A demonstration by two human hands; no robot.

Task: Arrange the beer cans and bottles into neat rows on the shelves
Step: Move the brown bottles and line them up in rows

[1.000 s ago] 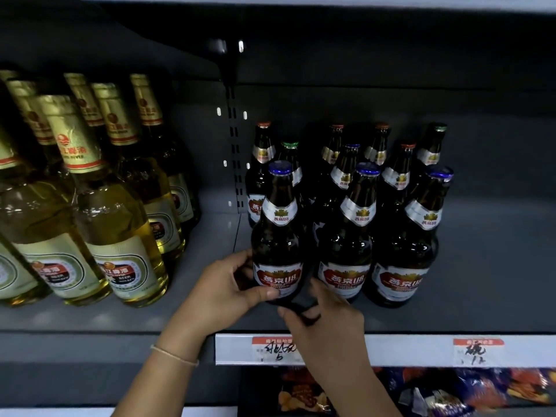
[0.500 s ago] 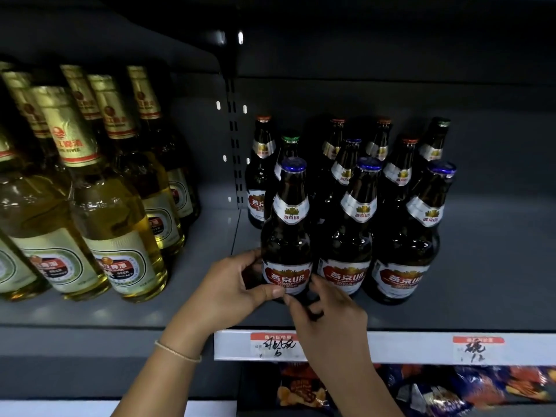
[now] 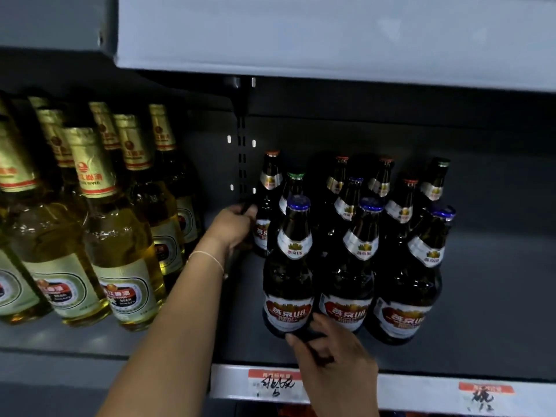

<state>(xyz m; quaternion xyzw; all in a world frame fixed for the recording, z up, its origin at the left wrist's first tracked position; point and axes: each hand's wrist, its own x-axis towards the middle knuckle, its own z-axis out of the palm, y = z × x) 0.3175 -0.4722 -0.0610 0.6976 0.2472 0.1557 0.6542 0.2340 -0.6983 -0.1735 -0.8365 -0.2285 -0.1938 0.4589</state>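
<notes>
Dark brown beer bottles stand in rows on the right part of the grey shelf point(image 3: 487, 296). The front row has three blue-capped ones. My left hand point(image 3: 233, 225) reaches deep along the left side and grips the rear-left bottle point(image 3: 269, 188), which has a red cap. My right hand point(image 3: 334, 353) sits at the shelf's front edge, fingers curled against the base of the front-left bottle point(image 3: 288, 260). Behind the front row stand several more dark bottles with red, green and blue caps, partly hidden.
Several clear bottles of yellow beer with gold foil necks point(image 3: 120, 251) crowd the left part of the shelf. A slotted upright point(image 3: 241, 158) divides the back wall. Price tags point(image 3: 272, 383) hang on the front rail. The shelf above point(image 3: 331, 34) overhangs.
My left hand let go of the front-left bottle and reached back to the rear-left bottle. My right hand stayed at the front bottle's base. The view moved closer and tilted upward.
</notes>
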